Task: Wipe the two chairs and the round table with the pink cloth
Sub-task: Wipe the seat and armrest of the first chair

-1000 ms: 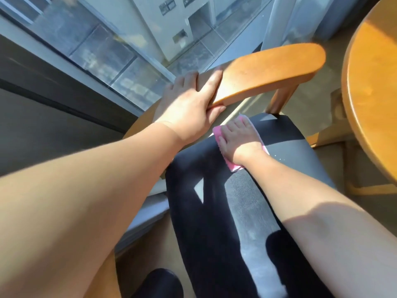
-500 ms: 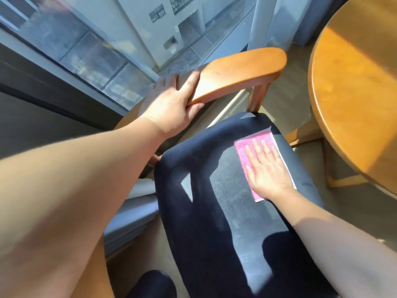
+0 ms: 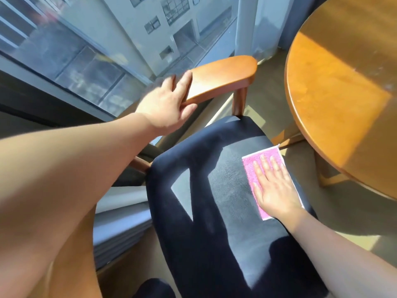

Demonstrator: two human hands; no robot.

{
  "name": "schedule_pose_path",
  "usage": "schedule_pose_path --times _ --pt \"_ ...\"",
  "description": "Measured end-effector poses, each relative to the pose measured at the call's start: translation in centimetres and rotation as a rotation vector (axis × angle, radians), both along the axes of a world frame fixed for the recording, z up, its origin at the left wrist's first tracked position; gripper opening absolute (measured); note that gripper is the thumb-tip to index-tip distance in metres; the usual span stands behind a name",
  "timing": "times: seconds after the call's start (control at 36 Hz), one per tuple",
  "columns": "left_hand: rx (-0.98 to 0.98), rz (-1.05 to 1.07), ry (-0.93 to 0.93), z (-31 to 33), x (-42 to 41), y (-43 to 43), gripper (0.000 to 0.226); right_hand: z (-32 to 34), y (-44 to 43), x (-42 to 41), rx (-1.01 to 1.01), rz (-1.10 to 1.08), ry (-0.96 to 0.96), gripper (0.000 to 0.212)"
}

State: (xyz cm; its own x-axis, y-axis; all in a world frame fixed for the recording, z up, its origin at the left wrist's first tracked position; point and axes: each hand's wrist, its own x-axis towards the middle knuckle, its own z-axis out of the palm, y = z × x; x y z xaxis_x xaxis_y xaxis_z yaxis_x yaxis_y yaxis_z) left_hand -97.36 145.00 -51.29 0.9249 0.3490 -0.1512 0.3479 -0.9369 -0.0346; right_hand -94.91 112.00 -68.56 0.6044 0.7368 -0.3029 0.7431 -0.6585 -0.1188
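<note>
The right hand [image 3: 277,190] has slid the pink cloth [image 3: 250,168] across the chair seat [image 3: 214,190] toward its table-side edge.

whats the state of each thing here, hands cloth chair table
pink cloth: spread flat on the seat, near its right edge
right hand: flat, fingers straight, pressing the pink cloth
left hand: fingers straight, resting on the armrest
round table: standing beside the seat, partly sunlit

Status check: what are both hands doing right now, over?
Right hand flat on pink cloth, on chair seat. Left hand on wooden armrest. Nothing blocking.
</note>
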Motion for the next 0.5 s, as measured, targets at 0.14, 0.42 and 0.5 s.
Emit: schedule_pose_path --times 0.14,0.42,0.5 --pt "0.058 -0.122 -0.044 -0.3 5.4 -2.6 0.071 -0.1 0.8 0.8 -0.014 0.026 -0.003 0.063" --pt "0.103 -0.154 -0.072 -1.1 6.0 -2.4 0.072 0.5 9.1 5.3 -0.071 0.047 0.013 0.07" --pt "0.105 -0.155 -0.08 -1.2 5.9 -2.3 0.072 0.8 11.6 6.1 -0.064 0.056 -0.025 0.063"
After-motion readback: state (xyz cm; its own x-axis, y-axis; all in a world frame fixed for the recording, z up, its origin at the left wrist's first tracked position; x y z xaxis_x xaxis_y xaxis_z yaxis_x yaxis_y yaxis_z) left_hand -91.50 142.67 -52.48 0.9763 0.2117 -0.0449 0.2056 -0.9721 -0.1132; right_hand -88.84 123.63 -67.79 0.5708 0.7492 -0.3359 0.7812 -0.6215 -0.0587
